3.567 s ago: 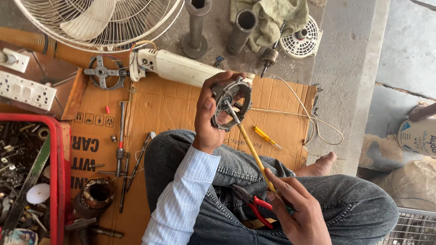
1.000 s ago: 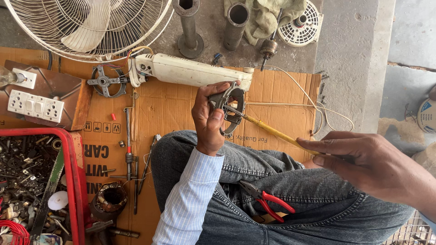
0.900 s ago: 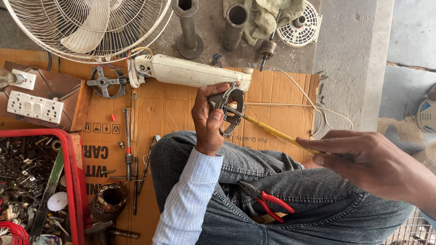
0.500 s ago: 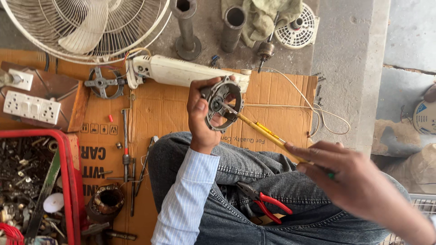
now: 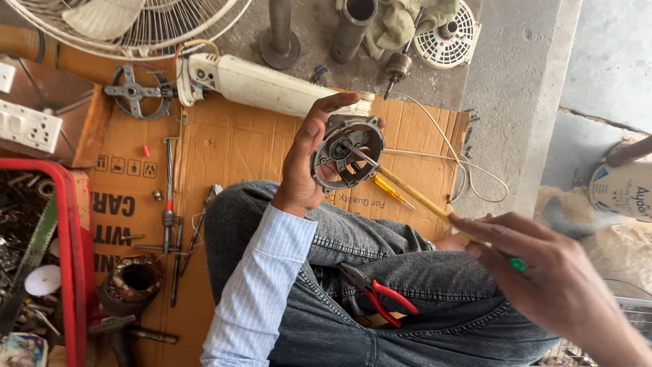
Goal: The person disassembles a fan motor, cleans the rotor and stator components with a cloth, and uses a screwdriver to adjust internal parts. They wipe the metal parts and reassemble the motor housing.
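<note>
Holding a round metal motor cover [image 5: 348, 162] up in front, the left hand [image 5: 305, 163] is curled round its left rim, thumb on top, fingers behind. The cover is up in the air, above the lap, open side facing the camera.

The right hand [image 5: 550, 278] is well to the lower right of the cover. It is pinched shut on the green end of a long yellow screwdriver [image 5: 421, 200]. The thin metal tip goes up and left, right into the middle of the cover, by the small hub w/ the hole. Can't tell if the tip sits in a screw or just touches the hub.

Step in hand, I think: working the tip at the hub while the L hand keeps the cover from moving. A next move needs the cover held tight & the tool kept in line w/ the hub, so the tip doesn't slip onto the thumb.

Other stuff, all told from the cover:
- just below it, a small yellow screwdriver [image 5: 392, 192] on the cardboard [image 5: 231, 143]
- further down, red pliers [image 5: 380, 295] on the jeans
- above & left, a long white fan body [image 5: 265, 83]
- far up left, a wire fan cage [image 5: 136, 20]
- far lower left, a copper wire ring [image 5: 136, 278] & a red tray [image 5: 71, 272] of bits
</note>
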